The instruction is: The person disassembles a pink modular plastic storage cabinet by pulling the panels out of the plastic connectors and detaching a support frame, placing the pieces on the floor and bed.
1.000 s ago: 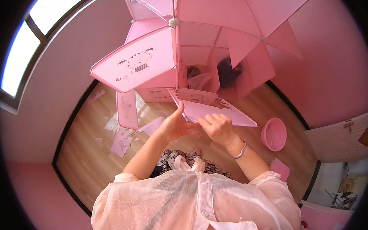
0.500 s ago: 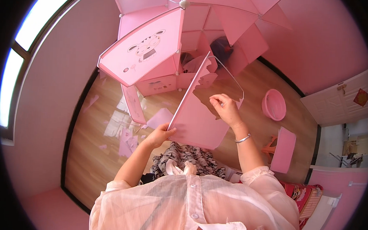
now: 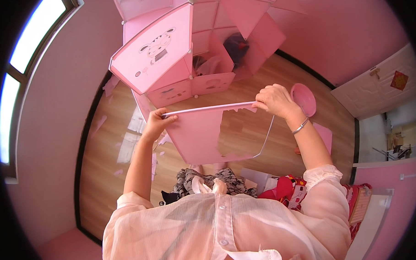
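Between my hands hangs a pink plastic panel on a thin, pale wire frame. A large part of its right side is torn away, leaving ragged edges and the bare wire showing. My left hand is closed round the upper left corner, thumb along the top rod. At the right end of that rod, my right hand grips the edge with its fingers curled over. Just beyond the panel stands a pink cube storage cabinet, its open door printed with a cartoon animal.
Torn pink scraps lie on the wooden floor to the left. A pink basin sits behind my right hand, and another pink panel is partly hidden by my forearm. Red patterned cloth lies near my right side.
The torn panel has turned from steeply slanted to nearly level along its top rod. My left hand has risen to its corner, and my right hand has moved up and taken hold of the other end.
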The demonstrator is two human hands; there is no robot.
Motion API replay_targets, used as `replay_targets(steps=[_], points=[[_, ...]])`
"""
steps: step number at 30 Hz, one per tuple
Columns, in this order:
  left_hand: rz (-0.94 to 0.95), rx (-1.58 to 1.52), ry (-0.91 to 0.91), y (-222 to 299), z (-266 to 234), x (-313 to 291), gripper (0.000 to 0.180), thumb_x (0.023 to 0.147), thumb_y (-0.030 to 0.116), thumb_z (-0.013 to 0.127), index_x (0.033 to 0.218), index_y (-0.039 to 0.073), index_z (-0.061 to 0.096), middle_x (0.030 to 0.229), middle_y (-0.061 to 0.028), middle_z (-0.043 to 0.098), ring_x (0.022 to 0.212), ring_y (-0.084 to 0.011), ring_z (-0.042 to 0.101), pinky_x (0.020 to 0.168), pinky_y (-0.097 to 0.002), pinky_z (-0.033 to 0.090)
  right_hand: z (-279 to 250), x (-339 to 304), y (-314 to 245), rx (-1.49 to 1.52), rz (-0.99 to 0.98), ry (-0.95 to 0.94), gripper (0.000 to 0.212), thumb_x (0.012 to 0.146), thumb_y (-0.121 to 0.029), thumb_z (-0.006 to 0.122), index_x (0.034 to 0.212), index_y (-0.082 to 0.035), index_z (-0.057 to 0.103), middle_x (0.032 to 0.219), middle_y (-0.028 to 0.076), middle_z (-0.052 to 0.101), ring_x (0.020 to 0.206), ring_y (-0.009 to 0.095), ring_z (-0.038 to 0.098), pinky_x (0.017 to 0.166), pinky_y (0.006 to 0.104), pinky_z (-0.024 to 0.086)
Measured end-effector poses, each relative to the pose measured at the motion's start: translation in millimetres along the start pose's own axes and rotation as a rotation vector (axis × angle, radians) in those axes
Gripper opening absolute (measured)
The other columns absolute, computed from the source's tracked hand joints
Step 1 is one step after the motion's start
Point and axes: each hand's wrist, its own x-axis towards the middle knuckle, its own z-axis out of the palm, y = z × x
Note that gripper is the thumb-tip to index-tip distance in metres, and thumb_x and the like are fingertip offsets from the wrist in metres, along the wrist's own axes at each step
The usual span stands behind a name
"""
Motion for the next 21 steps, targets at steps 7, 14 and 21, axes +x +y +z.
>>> replay_targets(steps=[7,14,21], points=[[0.228,-0.300,0.381,-14.5,40.9,20.7,0.027,0.072,0.008,0.065,0.095,0.004,0.052,0.087,-0.0027,0.057,0.077,-0.0094,0.053,0.071,-0.0222,0.043,-36.4,-36.0,-12.4,0.119,0.071,0.137,0.026,0.067,-0.031,0.062,0.053,-0.010,0.056,0.054,0.003,0.053,0.054,0.020,0.051,0.053,0.0311,0.040],[0.198,0.128,0.647,25.8,96.6,46.4,0.037,0.061,0.025,0.074,0.083,0.003,0.056,0.065,-0.0020,0.055,0.055,-0.0110,0.049,0.054,-0.0260,0.042,-17.2,-80.3,6.2,0.249,0.218,0.049,0.019,0.075,-0.023,0.055,0.065,-0.007,0.055,0.059,0.009,0.056,0.054,0.028,0.054,0.047,0.0366,0.042],[0.105,0.324,0.717,27.0,113.4,47.9,0.043,0.058,0.036,0.074,0.078,0.003,0.054,0.065,-0.0084,0.055,0.059,-0.0210,0.052,0.058,-0.0329,0.043,8.5,-97.2,15.3,0.405,0.286,0.009,0.017,0.077,-0.023,0.055,0.070,-0.007,0.054,0.061,0.011,0.057,0.056,0.029,0.055,0.049,0.0378,0.042]])
